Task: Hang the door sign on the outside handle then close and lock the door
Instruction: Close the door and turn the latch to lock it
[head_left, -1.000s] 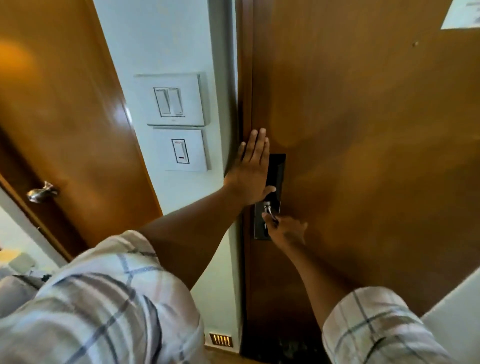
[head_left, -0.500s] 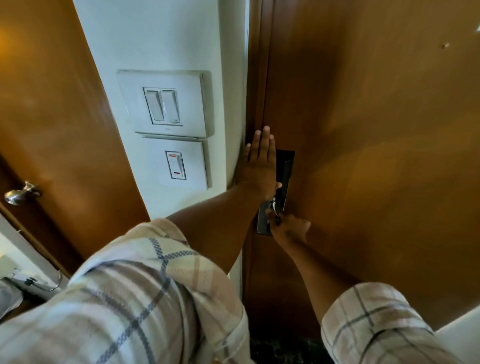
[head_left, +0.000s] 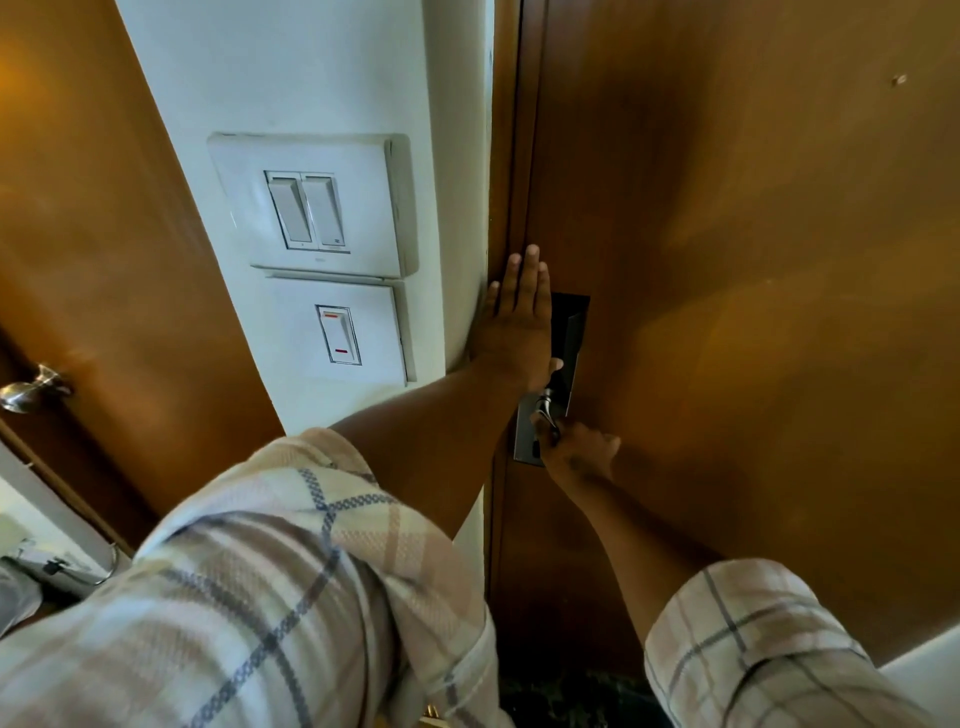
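The brown wooden door (head_left: 753, 312) fills the right side and sits flush against its frame. A dark metal lock plate (head_left: 569, 332) is fixed at the door's left edge. My left hand (head_left: 519, 322) lies flat, fingers straight and together, pressed on the door edge and the plate. Below it my right hand (head_left: 576, 449) is closed around the silver lever handle (head_left: 545, 408), of which only a short piece shows. The door sign is not in sight.
White wall with a double switch panel (head_left: 311, 208) and a single switch (head_left: 340, 335) stands left of the frame. Another brown door (head_left: 104, 260) with a silver knob (head_left: 28, 389) is at the far left. My plaid sleeves fill the bottom.
The view has drifted closer and slightly right; both hands keep their places on the door edge and handle, the left hand's fingers now closer together.
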